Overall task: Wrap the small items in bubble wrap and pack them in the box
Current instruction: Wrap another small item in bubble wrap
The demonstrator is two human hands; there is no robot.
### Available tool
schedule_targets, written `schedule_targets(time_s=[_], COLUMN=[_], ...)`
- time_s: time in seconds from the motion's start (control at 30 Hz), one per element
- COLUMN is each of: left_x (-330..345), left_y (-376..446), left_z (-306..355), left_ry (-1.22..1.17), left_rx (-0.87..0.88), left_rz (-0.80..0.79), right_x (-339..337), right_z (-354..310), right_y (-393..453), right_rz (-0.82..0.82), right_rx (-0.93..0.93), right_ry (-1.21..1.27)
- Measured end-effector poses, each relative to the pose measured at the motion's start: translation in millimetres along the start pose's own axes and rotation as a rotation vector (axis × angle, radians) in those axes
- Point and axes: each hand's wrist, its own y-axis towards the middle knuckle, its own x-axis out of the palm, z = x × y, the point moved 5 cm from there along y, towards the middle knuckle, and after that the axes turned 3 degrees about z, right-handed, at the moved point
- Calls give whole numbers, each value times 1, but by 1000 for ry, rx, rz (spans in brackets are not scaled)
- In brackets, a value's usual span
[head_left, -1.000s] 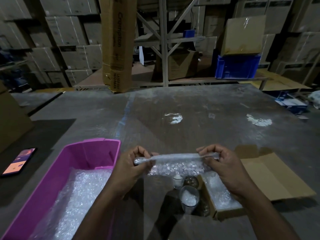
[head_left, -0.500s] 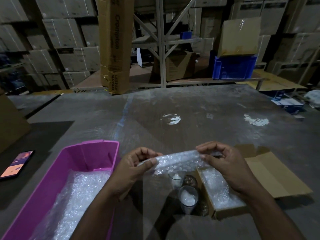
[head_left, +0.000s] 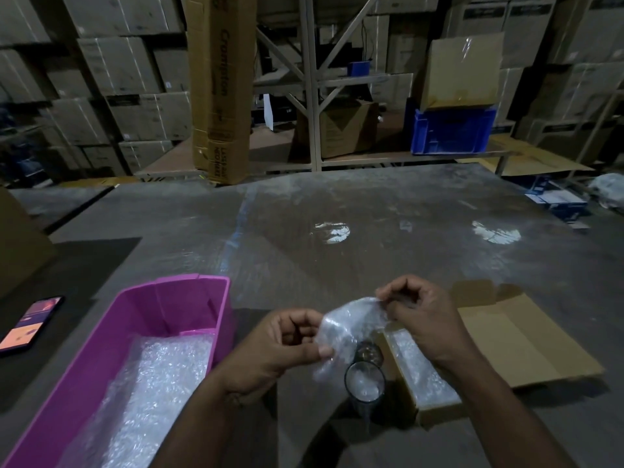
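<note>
A small piece of bubble wrap [head_left: 351,327] hangs between my hands above the table. My left hand [head_left: 287,346] pinches its lower left corner. My right hand [head_left: 422,315] pinches its upper right corner. Below the wrap stand two small glass jars: a near one [head_left: 364,383] with a pale inside and a darker one [head_left: 369,353] behind it. To their right lies an open cardboard box [head_left: 435,410] lined with bubble wrap, its flap [head_left: 526,339] spread flat on the table.
A pink plastic bin [head_left: 169,312] holding bubble wrap sits at the left. A lit phone [head_left: 30,324] lies at the far left on a dark mat. The grey table [head_left: 337,211] stretches ahead; stacked cartons, a tall carton [head_left: 219,89] and a blue crate [head_left: 452,130] stand behind it.
The wrap was stretched level between both hands as a rolled strip. Now it hangs as a slanted sheet, my left hand lower and nearer, my right hand higher.
</note>
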Motion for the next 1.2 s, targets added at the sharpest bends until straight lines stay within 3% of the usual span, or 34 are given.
schedule_targets(time_s=[0.2, 0.33, 0.47, 0.63, 0.7, 0.77, 0.87, 1.03, 1.2], left_x=[5, -2, -4, -9, -13, -16, -16, -7, 6], left_y=[10, 16, 16, 19, 18, 15, 16, 23, 23], left_z=[5, 1, -2, -4, -1, 3, 3, -6, -11], left_ry=[-283, -289, -210, -244, -131, 168, 468, 681, 564], left_rx=[82, 153, 221, 278, 312, 346, 337, 294, 184], left_rz=[342, 462, 607, 736, 798, 858, 806, 513, 236], right_x=[26, 39, 42, 44, 47, 49, 47, 37, 37], right_z=[23, 29, 22, 15, 12, 8, -1, -10, -7], right_y=[-18, -30, -31, -30, -31, -31, -29, -17, -14], right_rz=[-144, -348, -256, -230, -292, -315, -279, -175, -211], right_rx=[100, 196, 102, 100, 96, 91, 103, 158, 146], right_ry=[-102, -59, -189, -94, -90, -69, 64, 251, 224])
